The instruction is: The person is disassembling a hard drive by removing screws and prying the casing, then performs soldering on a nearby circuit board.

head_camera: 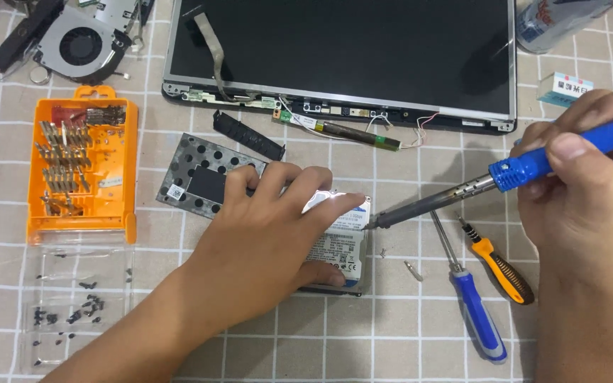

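We have a hard drive [340, 248] lying flat on the checked cloth [306, 347], pinned under our left hand [264, 234]. That hand is spread open and pressed down on the drive's top, the index finger reaching along its upper edge and the thumb lying along its near edge; it clasps nothing, only bears down.

Our right hand [580, 191] is closed around the blue handle of a powered screwdriver [462, 193], thumb on top. The metal shaft runs down and leftward from that grip, and its tip meets the drive's upper right corner, just past the tip of our left index finger.

Just below the shaft, between the two hands, lie a blue-handled screwdriver [473, 301] and a shorter orange-and-black one [499, 266], side by side, with a loose bit [412, 270] and a tiny screw [383, 251] on the cloth near the drive's right edge.

Behind the left hand sits a perforated metal bracket [200, 181], partly hidden by our fingers, and a black plastic strip [248, 135] beyond it. Farther left of that hand are an orange bit case [83, 167] and, nearer us, its clear lid [72, 305] holding small dark screws. Beyond everything lies a laptop screen panel [342, 53] face up, a cooling fan [79, 44] to its left, a can [555, 21] to its right.
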